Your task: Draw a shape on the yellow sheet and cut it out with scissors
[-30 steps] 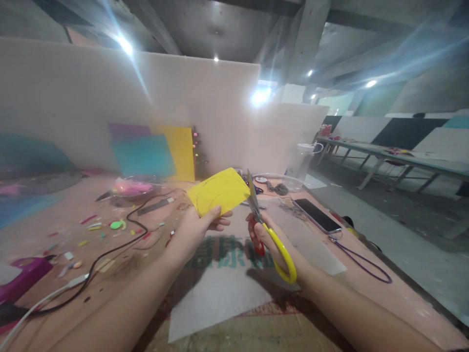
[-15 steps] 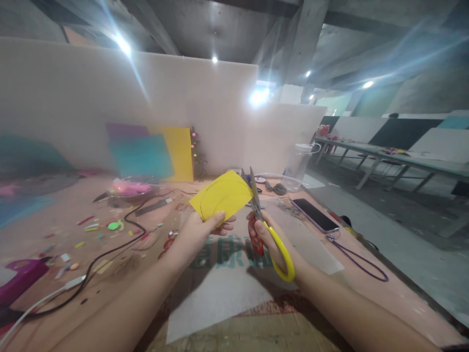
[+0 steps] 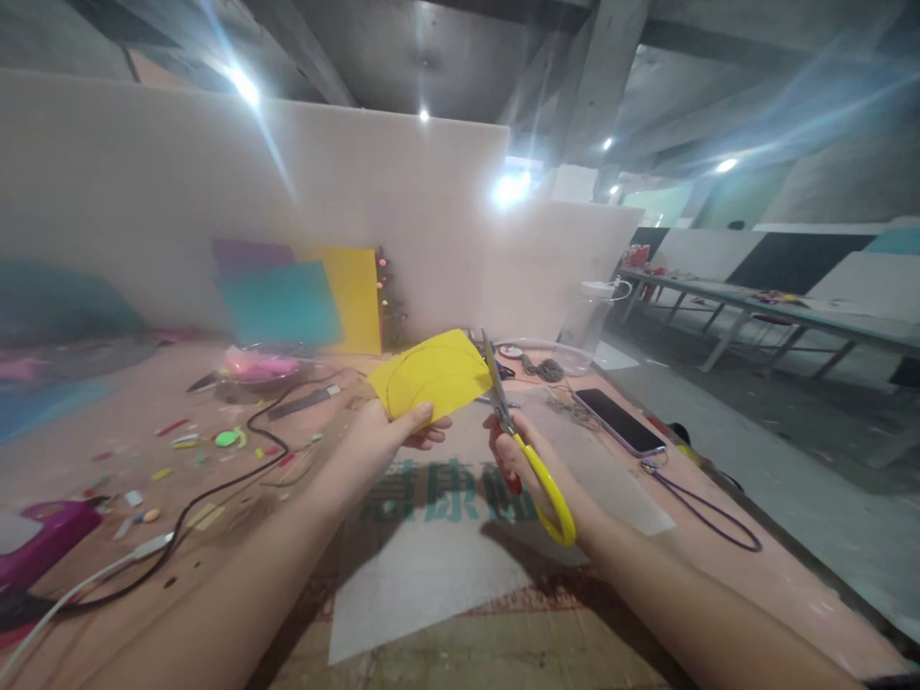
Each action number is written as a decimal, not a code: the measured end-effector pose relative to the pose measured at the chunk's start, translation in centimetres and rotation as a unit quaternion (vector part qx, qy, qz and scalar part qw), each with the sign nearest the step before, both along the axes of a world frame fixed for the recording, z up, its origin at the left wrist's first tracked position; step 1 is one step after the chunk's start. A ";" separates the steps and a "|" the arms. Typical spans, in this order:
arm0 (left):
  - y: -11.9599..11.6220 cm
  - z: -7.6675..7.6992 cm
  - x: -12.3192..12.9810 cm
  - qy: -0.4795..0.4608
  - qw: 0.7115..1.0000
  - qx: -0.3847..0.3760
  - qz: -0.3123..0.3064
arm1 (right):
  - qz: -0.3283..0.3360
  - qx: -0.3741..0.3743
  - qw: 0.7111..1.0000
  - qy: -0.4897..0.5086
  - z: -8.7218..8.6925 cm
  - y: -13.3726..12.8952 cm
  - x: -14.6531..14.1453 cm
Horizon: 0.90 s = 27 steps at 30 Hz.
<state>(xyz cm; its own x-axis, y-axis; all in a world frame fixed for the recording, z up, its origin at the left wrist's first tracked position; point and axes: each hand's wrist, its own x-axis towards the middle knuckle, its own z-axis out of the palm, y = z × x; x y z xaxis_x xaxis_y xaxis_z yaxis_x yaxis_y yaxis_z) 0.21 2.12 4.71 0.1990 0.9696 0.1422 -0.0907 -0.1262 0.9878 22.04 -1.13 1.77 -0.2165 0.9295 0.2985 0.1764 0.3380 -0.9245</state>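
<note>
Pinched by one edge in my left hand (image 3: 406, 425) is a yellow sheet (image 3: 435, 369) with a dark curved line drawn on it. The thumb lies on top and the fingers are underneath. My right hand (image 3: 524, 446) is closed around the scissors (image 3: 550, 494), which have one yellow handle and one red handle. Their blades point up and away from me at the sheet's right corner. Whether the blades bite into the sheet, I cannot tell. A translucent white sheet (image 3: 417, 585) lies on the table below both hands.
A phone (image 3: 622, 422) with a purple strap lies at right. On the left are a black cable (image 3: 237, 474), small coloured scraps, a purple glue gun (image 3: 57, 537) and a clear bowl (image 3: 263, 374) with pink contents. Coloured sheets (image 3: 280, 302) lean against the back panel.
The scissor blades have closed from a wider gap, and the handles have drawn together. The yellow sheet has tilted slightly and shifted a little left with my left hand.
</note>
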 end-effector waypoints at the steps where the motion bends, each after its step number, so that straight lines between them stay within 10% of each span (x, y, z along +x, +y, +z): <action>1: 0.1 0.1 -0.3 0.017 1.000 0.004 -0.005 | -0.003 -0.004 1.000 0.001 0.1 0.0 0.0; 27: 1.6 0.4 -2.7 0.161 0.982 0.091 -0.026 | 0.002 -0.031 0.999 0.019 -0.2 0.1 -0.1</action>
